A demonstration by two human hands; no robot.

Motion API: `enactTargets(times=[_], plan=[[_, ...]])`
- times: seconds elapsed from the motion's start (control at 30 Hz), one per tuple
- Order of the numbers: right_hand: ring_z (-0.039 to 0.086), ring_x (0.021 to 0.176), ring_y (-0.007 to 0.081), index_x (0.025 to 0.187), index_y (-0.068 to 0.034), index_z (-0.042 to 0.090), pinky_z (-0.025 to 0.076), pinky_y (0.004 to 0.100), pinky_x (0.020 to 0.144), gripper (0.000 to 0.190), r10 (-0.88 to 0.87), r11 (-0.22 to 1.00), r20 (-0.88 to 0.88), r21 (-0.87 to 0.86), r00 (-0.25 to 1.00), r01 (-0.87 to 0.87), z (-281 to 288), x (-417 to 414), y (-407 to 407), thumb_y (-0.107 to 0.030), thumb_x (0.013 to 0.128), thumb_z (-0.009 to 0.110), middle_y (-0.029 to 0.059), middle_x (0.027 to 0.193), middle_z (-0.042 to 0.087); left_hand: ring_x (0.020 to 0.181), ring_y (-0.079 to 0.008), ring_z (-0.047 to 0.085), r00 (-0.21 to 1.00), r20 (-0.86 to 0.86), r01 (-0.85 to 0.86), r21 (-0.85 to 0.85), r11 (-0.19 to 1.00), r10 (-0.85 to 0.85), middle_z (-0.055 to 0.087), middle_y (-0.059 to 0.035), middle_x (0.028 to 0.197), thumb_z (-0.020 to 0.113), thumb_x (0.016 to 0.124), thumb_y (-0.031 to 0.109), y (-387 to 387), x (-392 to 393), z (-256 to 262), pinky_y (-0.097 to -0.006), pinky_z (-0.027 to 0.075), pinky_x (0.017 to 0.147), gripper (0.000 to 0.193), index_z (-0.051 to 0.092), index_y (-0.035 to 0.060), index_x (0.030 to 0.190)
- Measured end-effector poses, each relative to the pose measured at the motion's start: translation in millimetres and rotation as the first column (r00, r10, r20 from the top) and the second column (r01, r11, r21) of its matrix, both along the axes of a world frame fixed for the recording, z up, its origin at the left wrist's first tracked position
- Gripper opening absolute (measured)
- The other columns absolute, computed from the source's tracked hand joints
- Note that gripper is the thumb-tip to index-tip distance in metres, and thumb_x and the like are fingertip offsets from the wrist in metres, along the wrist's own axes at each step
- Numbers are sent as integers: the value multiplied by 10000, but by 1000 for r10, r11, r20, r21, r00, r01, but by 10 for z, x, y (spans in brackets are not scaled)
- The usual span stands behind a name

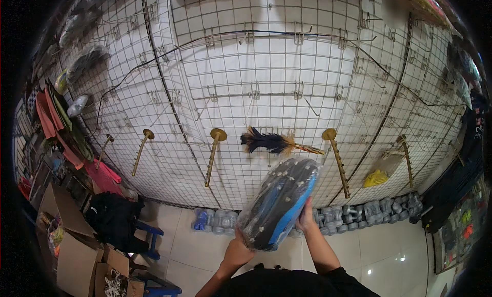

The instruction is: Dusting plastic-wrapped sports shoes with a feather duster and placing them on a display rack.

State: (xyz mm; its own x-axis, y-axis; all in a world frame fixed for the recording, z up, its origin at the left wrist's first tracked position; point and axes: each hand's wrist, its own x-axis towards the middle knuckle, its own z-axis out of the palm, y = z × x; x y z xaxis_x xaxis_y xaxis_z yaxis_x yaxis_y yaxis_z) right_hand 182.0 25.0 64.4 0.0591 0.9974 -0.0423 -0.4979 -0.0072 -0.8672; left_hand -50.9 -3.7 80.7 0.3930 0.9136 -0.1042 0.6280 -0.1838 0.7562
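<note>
Between my two hands is a long package in clear plastic wrap [280, 205], dark grey with blue bands and small pale spots on its surface. What exactly is inside, I cannot tell. My left hand [239, 249] grips its lower left end, fingers partly hidden behind it. Along its right side, my right hand [306, 217] supports the edge. The package is tilted, its upper end leaning right. Just above that end, a feather duster [275, 141] with dark and tan feathers lies against the wire grid wall [269, 74].
Brass-coloured display arms [211, 158] with pegs project from the grid. Plastic-wrapped dumbbells [334, 218] line the wall's foot. At left stand open cardboard boxes [78, 258], blue stools [153, 239] and dark clothing [113, 220]. A yellow item in a bag [376, 178] hangs at right.
</note>
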Motion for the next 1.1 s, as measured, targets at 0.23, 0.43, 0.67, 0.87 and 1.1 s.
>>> enactTargets(times=[0.23, 0.43, 0.67, 0.87, 1.1], plan=[[381, 1115, 293, 1279, -117, 291, 309, 410, 941, 772, -137, 977, -572, 58, 809, 206, -21, -119, 264, -681, 753, 247, 114, 1266, 361, 1101, -257, 387, 724, 689, -56, 33, 998, 18, 319, -168, 1227, 785, 546, 246, -170, 222, 99, -319, 359, 888, 1119, -19, -46, 1268], [404, 1083, 279, 1249, -107, 330, 350, 409, 888, 641, -35, 967, -649, 169, 760, 189, -321, -99, 367, -567, 803, 335, 102, 1240, 389, 975, -207, 498, 937, 346, 217, -483, 849, -43, 472, -124, 1109, 574, 762, 426, -122, 44, 171, -314, 399, 839, 666, 338, -30, 1187], [407, 1079, 276, 1244, -105, 335, 355, 409, 878, 616, -62, 972, -546, 158, 835, 175, -412, -100, 380, -539, 806, 352, 101, 1235, 394, 838, -116, 530, 789, 561, 437, -798, 414, 248, 556, -45, 979, 558, 747, 473, -221, 221, 342, -233, 441, 650, 589, 456, 24, 1115], [410, 1075, 273, 1239, -103, 339, 359, 409, 869, 596, -75, 975, -449, 155, 891, 160, -489, -137, 342, -514, 809, 367, 100, 1231, 398, 911, -110, 481, 752, 657, 630, -738, 242, 45, 529, -60, 1013, 477, 783, 504, -201, 395, -786, -187, 375, 750, 577, 452, 44, 1129], [413, 1070, 269, 1234, -100, 343, 364, 409, 859, 572, -125, 973, -314, 145, 941, 178, -541, -56, 411, -485, 813, 383, 99, 1226, 402, 483, -27, 362, 843, 537, 529, -835, 154, 19, 386, 36, 613, 349, 899, 333, -151, 536, -149, -147, 334, 487, 398, 362, 107, 1226]])
